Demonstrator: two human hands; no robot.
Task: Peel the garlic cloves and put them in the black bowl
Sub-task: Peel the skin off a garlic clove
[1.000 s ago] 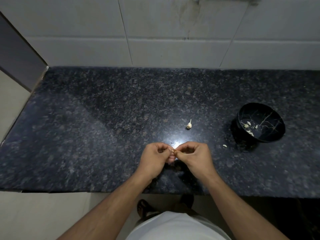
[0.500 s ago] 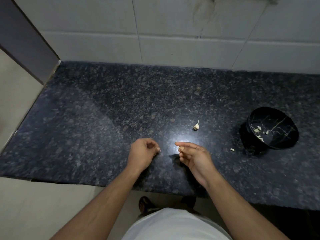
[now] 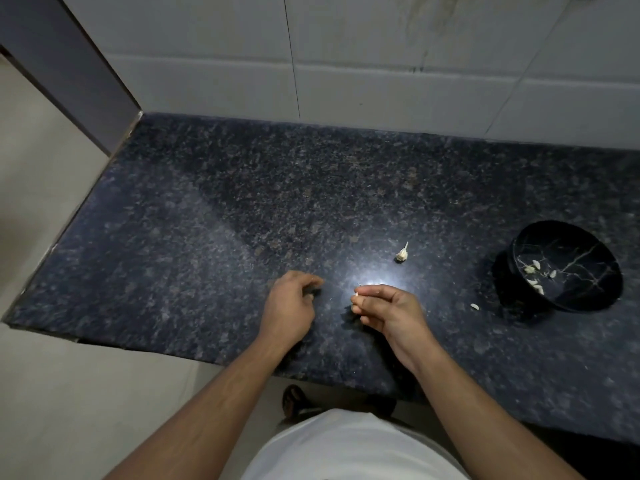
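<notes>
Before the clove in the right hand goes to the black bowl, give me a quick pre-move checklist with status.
1. Right hand pinches the garlic clove at its fingertips: ok.
2. Clove fully peeled: cannot tell, too small and partly covered by fingers.
3. Black bowl in view to the right, tilted with its opening facing the person, peeled cloves inside: ok.
4. Path from right hand to bowl: ok, only one small loose piece lies on the counter near the bowl.
5. Left hand apart from the clove, fingers curled: ok; whether it holds peel, cannot tell.
6. Garlic piece left on the counter, not yet handled: not ok.
</notes>
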